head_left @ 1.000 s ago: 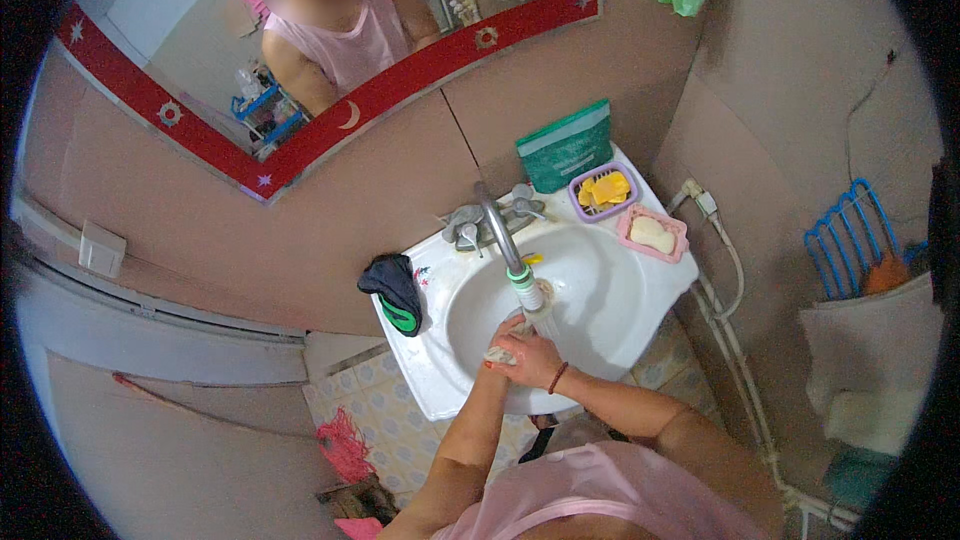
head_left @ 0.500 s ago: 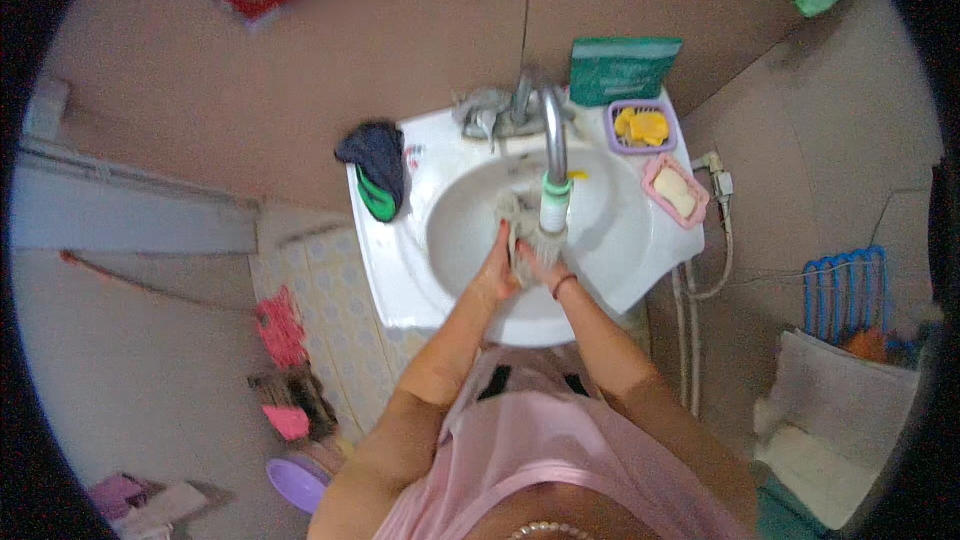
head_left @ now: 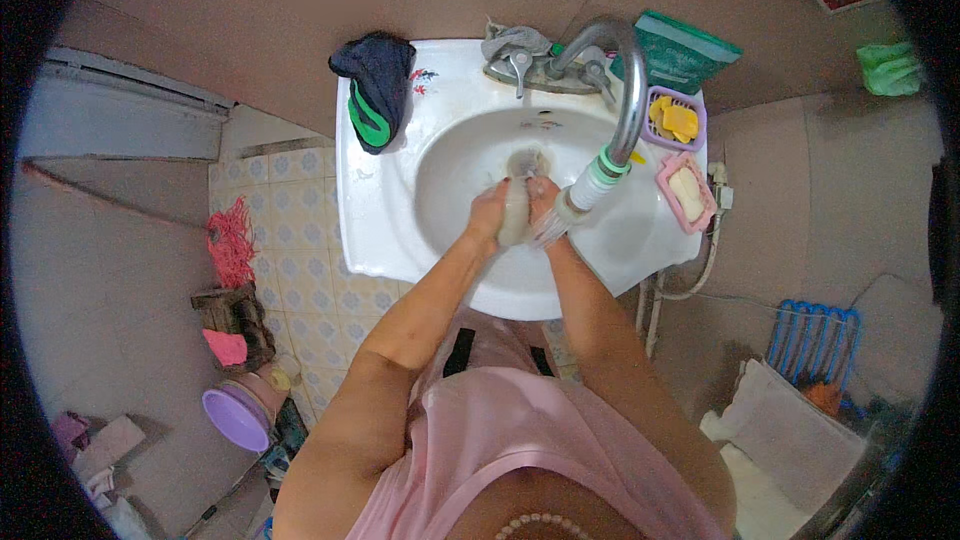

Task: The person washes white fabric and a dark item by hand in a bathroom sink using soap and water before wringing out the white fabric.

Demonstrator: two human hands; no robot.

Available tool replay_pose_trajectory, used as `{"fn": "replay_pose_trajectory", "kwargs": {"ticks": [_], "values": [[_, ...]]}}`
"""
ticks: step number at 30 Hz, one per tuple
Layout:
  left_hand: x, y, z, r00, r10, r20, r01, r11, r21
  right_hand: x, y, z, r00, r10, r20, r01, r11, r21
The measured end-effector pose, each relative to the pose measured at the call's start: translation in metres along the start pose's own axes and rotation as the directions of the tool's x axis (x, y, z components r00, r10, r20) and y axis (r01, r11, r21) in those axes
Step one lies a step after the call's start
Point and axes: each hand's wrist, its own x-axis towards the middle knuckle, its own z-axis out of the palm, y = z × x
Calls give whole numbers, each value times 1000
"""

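Observation:
A pale greyish wet cloth (head_left: 514, 212) is bunched between my two hands over the white washbasin (head_left: 450, 285). My left hand (head_left: 489, 208) grips it from the left, its fingers curled in. My right hand (head_left: 543, 200) closes on the cloth's other side, just left of the tap nozzle. From the chrome tap (head_left: 633, 75), with its white and green nozzle (head_left: 598, 183), water (head_left: 549, 231) runs down onto my right wrist. Beyond my fingertips lies the drain (head_left: 528, 161). Part of the cloth is hidden by my fingers.
A dark cap-like item with green trim (head_left: 375, 90) lies on the basin's left ledge. On the right sit a purple basket (head_left: 657, 136) with yellow soap, a pink soap dish (head_left: 706, 214) and a green pouch (head_left: 685, 50). A grey rag (head_left: 517, 40) lies behind the tap.
The view has shifted, so the basin and tap appear at another angle. The cloth, earlier spread ahead of my hands, is now gathered between them and hangs toward me. Water keeps running.

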Motion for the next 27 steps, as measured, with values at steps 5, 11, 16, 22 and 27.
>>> {"fn": "replay_pose_trajectory", "kwargs": {"ticks": [5, 11, 16, 22, 27], "values": [[-9, 29, -30, 983, -51, -176, 39, 997, -73, 7, -77, -31, 920, 359, 157, -326, 924, -201], [8, 17, -74, 937, 347, -48, -288, 840, 461, 19, -105, -83, 904, 289, 314, -261, 957, -131], [-45, 19, -12, 976, -35, -216, 48, 997, 56, 18, -111, -66, 958, -59, 280, 113, 976, -184], [8, 23, -15, 965, -88, 248, 185, 895, -405, -55, -204, 29, 879, -134, 458, 167, 985, -31], [20, -13, -30, 844, -76, 531, 361, 813, -456, -12, -144, 26, 941, -291, 173, 337, 859, -386]]}}
